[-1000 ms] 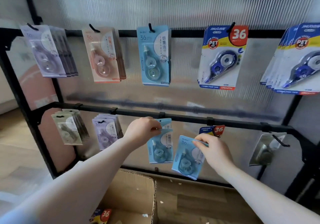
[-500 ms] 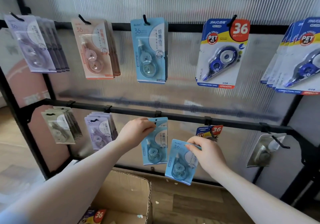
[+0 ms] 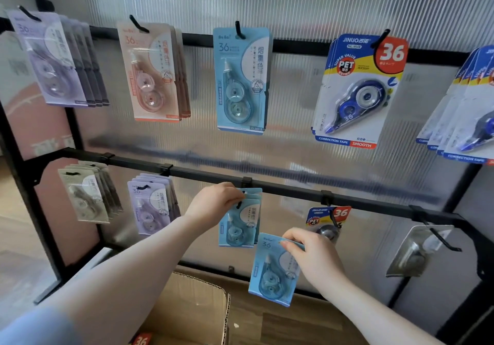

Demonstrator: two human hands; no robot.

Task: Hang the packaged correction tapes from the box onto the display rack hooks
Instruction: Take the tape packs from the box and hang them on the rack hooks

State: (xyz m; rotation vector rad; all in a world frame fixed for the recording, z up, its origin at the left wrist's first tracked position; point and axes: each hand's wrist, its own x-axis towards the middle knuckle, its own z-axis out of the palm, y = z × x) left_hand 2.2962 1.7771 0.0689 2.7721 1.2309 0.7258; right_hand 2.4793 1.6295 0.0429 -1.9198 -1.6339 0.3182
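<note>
Correction tapes in blue packaging are what both hands are busy with. The left hand (image 3: pixel 213 203) pinches the top of a small stack of blue packs (image 3: pixel 239 221) that hangs on a hook (image 3: pixel 240 202) of the lower rail (image 3: pixel 291 191), fingers curled at the hanger hole. The right hand (image 3: pixel 314 259) grips another blue pack (image 3: pixel 272 272) by its upper right edge, thumb and fingers closed on the card; that pack hangs free below and to the right of the hooked stack, not touching it.

Compared with a second ago, the left hand stays at the same hook, while the loose pack has sunk a little and tilted, its top corner now sitting beside the bottom of the hung stack. The view has also swung slightly, so more of the upper row shows. No new pack has gone onto the hook in that time, so the task has not advanced; it looks like the left hand is steadying or seating the stack before the next one comes up.

The cardboard box (image 3: pixel 197 307) stands open on the floor below the arms, with a red "36" label showing inside. Judging by this, the next step is to raise the held pack and thread its hole over the same hook tip.
</note>
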